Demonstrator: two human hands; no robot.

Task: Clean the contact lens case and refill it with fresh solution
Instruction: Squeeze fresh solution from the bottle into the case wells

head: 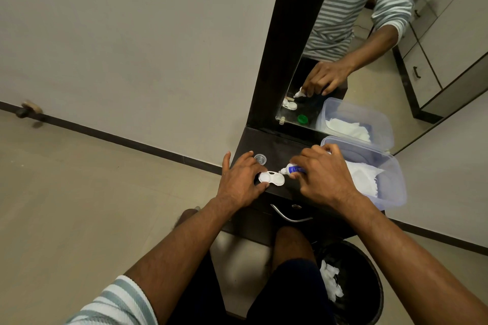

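Lens case (271,178), open, lies near the front edge of the dark shelf (277,145), its left end pinched by the left hand (239,179). The right hand (320,175) grips a small bottle (291,168), nozzle just beside the case; the blue label is unreadable. A plastic box (396,166) crowds the shelf's right side.

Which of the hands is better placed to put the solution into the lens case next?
Probably the right hand: it grips the solution bottle, its nozzle beside the lens case. The left hand holds the case on the shelf.
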